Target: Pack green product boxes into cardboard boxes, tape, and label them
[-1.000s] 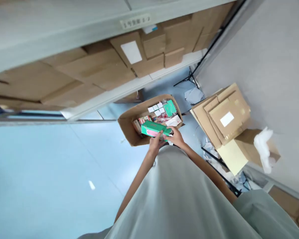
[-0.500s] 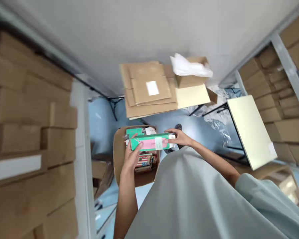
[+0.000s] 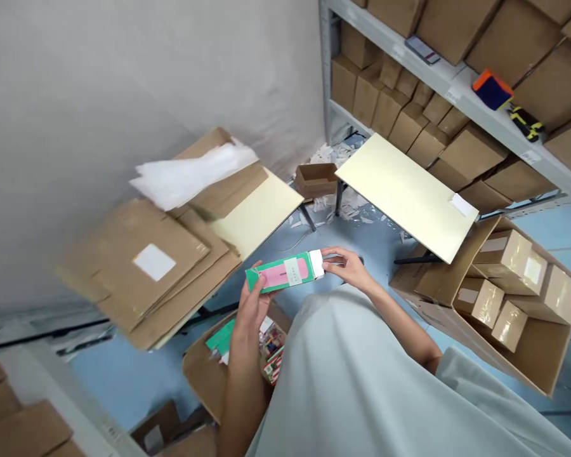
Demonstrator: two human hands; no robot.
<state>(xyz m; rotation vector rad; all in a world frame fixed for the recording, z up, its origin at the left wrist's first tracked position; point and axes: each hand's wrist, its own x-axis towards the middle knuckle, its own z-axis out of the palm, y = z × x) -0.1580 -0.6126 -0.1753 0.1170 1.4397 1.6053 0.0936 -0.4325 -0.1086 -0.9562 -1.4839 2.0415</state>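
Observation:
A slim green carton (image 3: 276, 273) with a pink picture and a pale label lies level in front of my body. My left hand (image 3: 254, 301) is wrapped round its left end, thumb on top. At the other end a white end flap (image 3: 316, 263) sticks out, and the fingers of my right hand (image 3: 345, 266) pinch it. What is inside the carton is hidden. Below my left forearm stands an open cardboard box (image 3: 207, 381) holding another green carton (image 3: 221, 339) and several small colourful packs (image 3: 272, 346).
On the left table (image 3: 257, 212) are stacked flat cardboard pieces (image 3: 128, 266) and white wrapping sheets (image 3: 195, 171). A second cream table (image 3: 404, 193) stands ahead right. A large carton (image 3: 438, 282) with smaller boxes is at right. Box-filled shelves (image 3: 457, 82) line the back right.
My view has swung right, bringing the right shelves and large carton into sight. I still hold the green carton; its white end flap now shows plainly under my right fingers.

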